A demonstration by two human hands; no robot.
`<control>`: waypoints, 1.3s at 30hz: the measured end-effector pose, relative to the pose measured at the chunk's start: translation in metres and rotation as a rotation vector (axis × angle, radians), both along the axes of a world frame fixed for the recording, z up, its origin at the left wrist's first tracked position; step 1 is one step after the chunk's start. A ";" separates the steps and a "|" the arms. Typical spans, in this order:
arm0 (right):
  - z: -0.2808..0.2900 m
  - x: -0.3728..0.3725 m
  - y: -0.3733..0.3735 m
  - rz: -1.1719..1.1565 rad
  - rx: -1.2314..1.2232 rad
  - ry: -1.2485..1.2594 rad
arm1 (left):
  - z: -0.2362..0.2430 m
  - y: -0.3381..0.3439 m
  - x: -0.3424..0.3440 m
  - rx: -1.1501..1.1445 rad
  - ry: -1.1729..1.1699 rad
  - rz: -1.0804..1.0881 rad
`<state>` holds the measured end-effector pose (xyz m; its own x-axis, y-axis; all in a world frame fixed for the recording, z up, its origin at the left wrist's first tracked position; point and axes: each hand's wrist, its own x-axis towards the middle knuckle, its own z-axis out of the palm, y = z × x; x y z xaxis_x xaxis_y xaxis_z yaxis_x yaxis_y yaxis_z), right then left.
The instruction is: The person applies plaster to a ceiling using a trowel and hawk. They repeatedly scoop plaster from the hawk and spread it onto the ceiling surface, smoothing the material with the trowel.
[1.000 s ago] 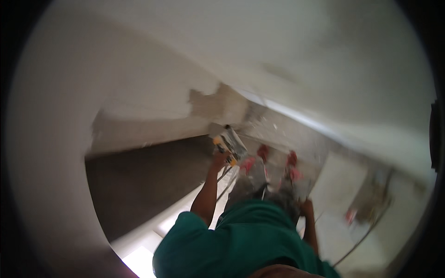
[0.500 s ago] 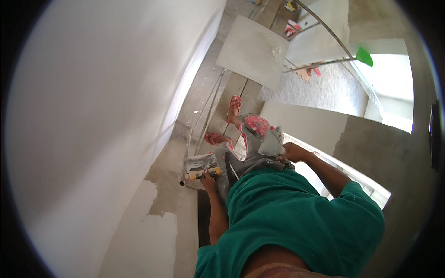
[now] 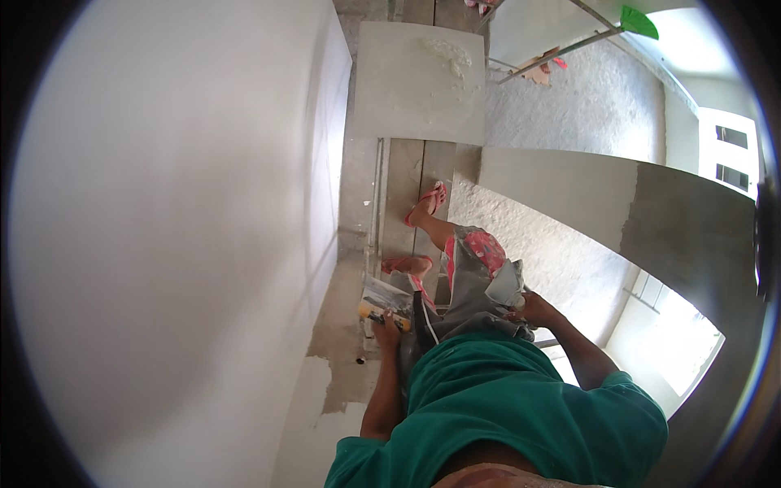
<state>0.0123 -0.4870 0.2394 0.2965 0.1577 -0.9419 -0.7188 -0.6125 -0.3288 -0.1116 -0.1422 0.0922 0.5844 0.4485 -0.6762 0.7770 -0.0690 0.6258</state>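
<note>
My left hand [image 3: 390,328] is closed around the yellow-and-black handle of a plastering trowel [image 3: 386,295], its wide metal blade smeared with plaster. It hangs low beside my left leg, near the wall. On the other side, my right hand [image 3: 536,310] grips a broad putty knife [image 3: 506,282] whose pale, coated blade lies in front of my right thigh. Part of its handle is hidden by the fingers. Ahead of my feet is a square, light board [image 3: 399,93] with a lump of wet plaster [image 3: 448,59] on its far right part.
Wooden planks [image 3: 399,167] carry my feet in red flip-flops. A tall white wall [image 3: 187,203] rises on the left. Metal poles [image 3: 561,54] with a green piece [image 3: 639,23] stand far right. Right of the planks, a rough lower floor [image 3: 561,248] lies beyond an edge.
My view has turned, so the board and planks now appear straighter and further left. My right foot has shifted slightly forward. Both hands keep their tools.
</note>
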 end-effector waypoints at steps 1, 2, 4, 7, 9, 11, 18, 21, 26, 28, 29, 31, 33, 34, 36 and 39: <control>0.001 0.008 -0.002 -0.022 -0.004 0.032 | 0.009 0.000 0.011 0.062 -0.014 -0.072; 0.006 0.020 -0.009 -0.047 -0.010 0.056 | 0.027 -0.004 0.034 0.042 0.006 -0.049; -0.018 0.011 -0.033 -0.104 0.006 0.119 | 0.059 -0.008 0.066 -0.002 0.058 -0.001; -0.022 0.018 -0.043 -0.241 0.052 0.073 | 0.065 -0.015 0.087 -0.150 0.005 0.181; -0.018 0.012 -0.045 -0.287 0.072 0.044 | 0.077 -0.013 0.111 -0.130 -0.057 0.008; -0.025 -0.004 -0.053 -0.371 0.069 0.026 | 0.063 -0.007 0.123 0.217 -0.260 -0.673; -0.041 -0.016 -0.043 -0.421 0.072 0.123 | 0.008 -0.057 0.372 -0.287 -0.226 -0.620; -0.058 0.011 -0.041 -0.416 0.045 0.180 | -0.090 -0.084 0.508 -0.123 -0.281 -0.945; -0.156 0.076 -0.074 -0.792 -0.070 -0.082 | -0.246 -0.172 0.663 0.372 -0.551 -1.382; -0.233 0.143 -0.089 -1.037 -0.148 -0.169 | -0.324 -0.194 0.694 0.521 -0.481 -1.511; -0.284 0.158 -0.097 -1.124 -0.151 -0.305 | -0.350 -0.214 0.712 0.592 -0.459 -1.593; -0.324 0.209 -0.108 -1.173 -0.144 -0.364 | -0.379 -0.237 0.728 0.627 -0.564 -1.636; -0.372 0.241 -0.123 -1.223 -0.090 -0.394 | -0.406 -0.269 0.755 0.687 -0.638 -1.667; -0.393 0.255 -0.130 -1.238 -0.100 -0.417 | -0.420 -0.285 0.768 0.732 -0.644 -1.676; -0.424 0.278 -0.139 -1.253 -0.123 -0.450 | -0.447 -0.309 0.790 0.794 -0.662 -1.679; -0.447 0.289 -0.152 -1.189 -0.200 -0.453 | -0.475 -0.332 0.806 0.839 -0.664 -1.675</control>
